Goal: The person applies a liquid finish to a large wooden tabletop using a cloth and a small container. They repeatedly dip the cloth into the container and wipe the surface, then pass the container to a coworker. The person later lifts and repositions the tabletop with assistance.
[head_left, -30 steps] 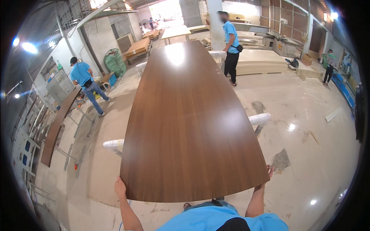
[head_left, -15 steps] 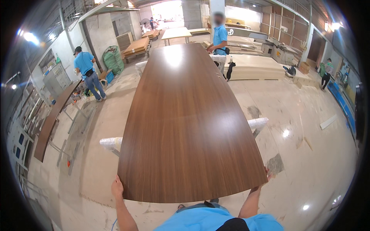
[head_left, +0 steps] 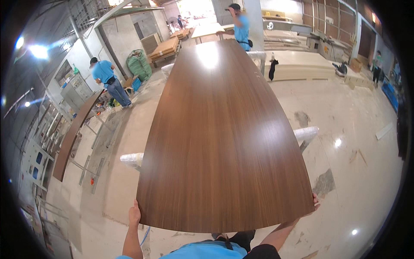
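Note:
A long brown wood-grain panel lies flat in front of me, stretching away toward the back of the hall. My left hand grips its near left corner, thumb along the side edge and the other fingers out of sight underneath. At the near right corner my right hand is closed on the edge, mostly hidden by the panel. Padded stand bars wrapped in clear film stick out beneath it, one end on the left and one on the right.
A co-worker in blue stands at the panel's far right end, one hand raised to the head. Another co-worker bends beside a narrow brown board on stands at left. Pale stacked boards lie at right, beyond the tiled floor.
My view has shifted, so the panel's near end looks closer and wider. The far co-worker has moved to the panel's end and raised a hand. Both my hands keep their corners.

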### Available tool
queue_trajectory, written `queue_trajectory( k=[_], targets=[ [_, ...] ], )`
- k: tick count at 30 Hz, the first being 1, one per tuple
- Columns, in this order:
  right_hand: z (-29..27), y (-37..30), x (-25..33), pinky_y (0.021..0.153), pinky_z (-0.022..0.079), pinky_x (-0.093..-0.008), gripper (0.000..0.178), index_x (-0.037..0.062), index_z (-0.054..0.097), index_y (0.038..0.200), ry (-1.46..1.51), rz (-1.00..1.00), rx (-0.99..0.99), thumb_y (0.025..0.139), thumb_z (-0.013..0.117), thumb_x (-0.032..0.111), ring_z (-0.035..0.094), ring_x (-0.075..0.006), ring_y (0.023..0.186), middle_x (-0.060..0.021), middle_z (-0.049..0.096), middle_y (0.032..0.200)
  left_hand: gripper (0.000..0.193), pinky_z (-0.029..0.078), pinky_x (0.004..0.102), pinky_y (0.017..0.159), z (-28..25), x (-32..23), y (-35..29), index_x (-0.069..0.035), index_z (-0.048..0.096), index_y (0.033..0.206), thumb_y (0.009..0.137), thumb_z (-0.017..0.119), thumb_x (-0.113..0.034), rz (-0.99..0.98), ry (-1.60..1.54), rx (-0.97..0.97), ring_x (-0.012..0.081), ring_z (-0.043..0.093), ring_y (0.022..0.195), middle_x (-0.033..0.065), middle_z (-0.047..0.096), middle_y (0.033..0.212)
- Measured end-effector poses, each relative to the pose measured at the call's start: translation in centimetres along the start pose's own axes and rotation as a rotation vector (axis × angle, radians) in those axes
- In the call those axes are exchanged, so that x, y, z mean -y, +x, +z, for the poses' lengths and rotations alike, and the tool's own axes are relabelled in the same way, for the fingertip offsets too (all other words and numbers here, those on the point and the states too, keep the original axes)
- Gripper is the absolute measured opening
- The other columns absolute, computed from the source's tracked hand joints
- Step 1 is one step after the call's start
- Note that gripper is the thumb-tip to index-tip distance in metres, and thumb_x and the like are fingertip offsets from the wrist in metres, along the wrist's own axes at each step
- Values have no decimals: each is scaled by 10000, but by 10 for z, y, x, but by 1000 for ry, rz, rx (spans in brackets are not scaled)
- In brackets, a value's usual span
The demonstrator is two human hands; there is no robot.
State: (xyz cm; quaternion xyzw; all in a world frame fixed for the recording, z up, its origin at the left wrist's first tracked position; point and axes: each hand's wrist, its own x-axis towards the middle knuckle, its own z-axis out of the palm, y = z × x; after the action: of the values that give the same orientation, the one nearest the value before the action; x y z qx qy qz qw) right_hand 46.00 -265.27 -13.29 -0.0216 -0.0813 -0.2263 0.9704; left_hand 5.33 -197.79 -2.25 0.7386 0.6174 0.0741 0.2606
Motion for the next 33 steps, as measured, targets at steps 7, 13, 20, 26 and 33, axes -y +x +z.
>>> queue_trajectory(
  k=[7, 13, 20, 26, 33],
  targets=[
    [18, 4, -5, 964, 445, -369, 335, 140, 669, 837, 113, 99, 46, 1045, 618, 397, 584, -152, 981, 10, 634, 825, 994, 497, 519, 915, 3, 0, 3, 199, 680, 1044, 1052, 307, -723, 17, 1, -79, 504, 679, 1068, 396, 696, 1021],
    [23, 9, 6, 918, 450, -329, 423, 136, 645, 737, 67, 95, -79, 1067, 600, 396, 567, -136, 874, 25, 583, 665, 969, 502, 519, 895, 4, 3, 2, 198, 682, 1025, 1062, 320, -701, -2, 15, -78, 491, 692, 1022, 379, 705, 972],
    [18, 12, 11, 980, 451, -380, 485, 130, 687, 759, 18, 175, -7, 1096, 531, 442, 590, -143, 870, 39, 571, 621, 974, 506, 512, 882, 3, -2, -2, 173, 695, 1012, 1055, 306, -719, 21, 1, -78, 471, 702, 1000, 353, 714, 954],
    [17, 12, 7, 1026, 473, -421, 392, 143, 683, 787, 86, 203, 92, 1073, 595, 396, 636, -169, 916, 36, 612, 657, 956, 506, 521, 862, 3, -7, -3, 157, 700, 962, 1056, 308, -711, -21, 11, -62, 468, 706, 958, 351, 707, 930],
    [21, 8, 3, 959, 475, -398, 418, 197, 654, 741, 18, 156, -13, 1068, 576, 446, 578, -102, 823, 66, 576, 687, 937, 491, 527, 874, 1, -10, -7, 174, 682, 935, 1064, 317, -680, 3, 16, -80, 479, 696, 947, 366, 698, 932]
  ],
)
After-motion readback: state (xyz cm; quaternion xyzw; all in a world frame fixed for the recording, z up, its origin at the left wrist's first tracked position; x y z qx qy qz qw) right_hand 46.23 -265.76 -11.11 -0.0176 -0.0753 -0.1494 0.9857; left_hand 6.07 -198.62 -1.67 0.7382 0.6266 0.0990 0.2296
